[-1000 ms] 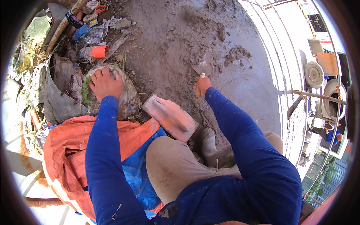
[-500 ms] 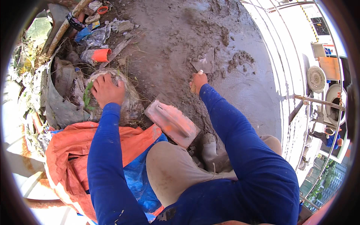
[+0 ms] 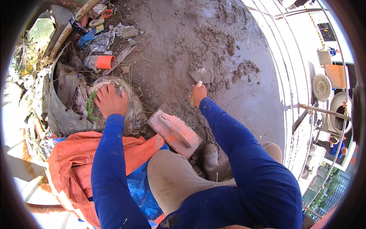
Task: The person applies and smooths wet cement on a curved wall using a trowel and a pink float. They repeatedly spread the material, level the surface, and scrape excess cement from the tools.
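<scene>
My right hand [image 3: 198, 94] is closed round the handle of a pointed trowel [image 3: 203, 75]. The grey blade lies against the wet mortar [image 3: 213, 45] beyond my knuckles, and part of it blends into the mud. To the left, my left hand [image 3: 112, 100] rests with its fingers spread on a rounded, dirt-covered mound [image 3: 132, 110] with dry grass and a green leaf around it. What the mound is made of, I cannot tell. Between my arms a worn orange-pink hand float [image 3: 174, 133] lies with its handle up, touched by neither hand.
An orange and blue tarp [image 3: 76, 156] is bunched by my left arm. Farther left lie an orange-ended plastic cup [image 3: 103, 62], wrappers and a rusty pole [image 3: 72, 26]. My muddy boot [image 3: 211, 160] stands near the float. On the right are metal rails [image 3: 324, 112] and another person [image 3: 335, 149].
My right hand has drawn the trowel a little toward me and slightly left across the mortar. My left hand stays on the mound; the whole view has shifted slightly.
</scene>
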Tool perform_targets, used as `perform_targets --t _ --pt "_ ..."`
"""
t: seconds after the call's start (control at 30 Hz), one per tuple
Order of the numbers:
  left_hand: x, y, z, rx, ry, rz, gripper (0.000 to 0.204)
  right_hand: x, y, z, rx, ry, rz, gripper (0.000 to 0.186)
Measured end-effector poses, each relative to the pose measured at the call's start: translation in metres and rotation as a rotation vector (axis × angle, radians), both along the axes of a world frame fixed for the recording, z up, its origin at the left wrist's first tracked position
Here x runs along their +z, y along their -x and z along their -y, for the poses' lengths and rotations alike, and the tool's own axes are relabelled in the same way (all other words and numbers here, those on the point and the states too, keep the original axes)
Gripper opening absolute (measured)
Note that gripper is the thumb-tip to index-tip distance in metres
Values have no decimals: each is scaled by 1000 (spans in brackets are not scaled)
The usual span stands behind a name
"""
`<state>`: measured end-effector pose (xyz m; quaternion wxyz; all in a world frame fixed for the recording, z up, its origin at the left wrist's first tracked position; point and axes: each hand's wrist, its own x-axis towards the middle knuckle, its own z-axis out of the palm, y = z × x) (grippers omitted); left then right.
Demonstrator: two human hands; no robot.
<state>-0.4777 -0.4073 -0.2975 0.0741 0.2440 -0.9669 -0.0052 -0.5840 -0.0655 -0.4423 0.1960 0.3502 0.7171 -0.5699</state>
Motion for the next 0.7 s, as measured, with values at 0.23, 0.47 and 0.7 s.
perform_targets --t 0.23,0.47,0.7 --pt "-8 13 -14 -52 -27 -36 47 22 137 -3 -86 161 -69 22" --pt "-7 4 -5 -46 -3 -36 47 97 234 -47 107 -200 -194 31" --pt "3 5 -7 -29 -31 -13 46 127 209 -172 624 -1094 -305 44"
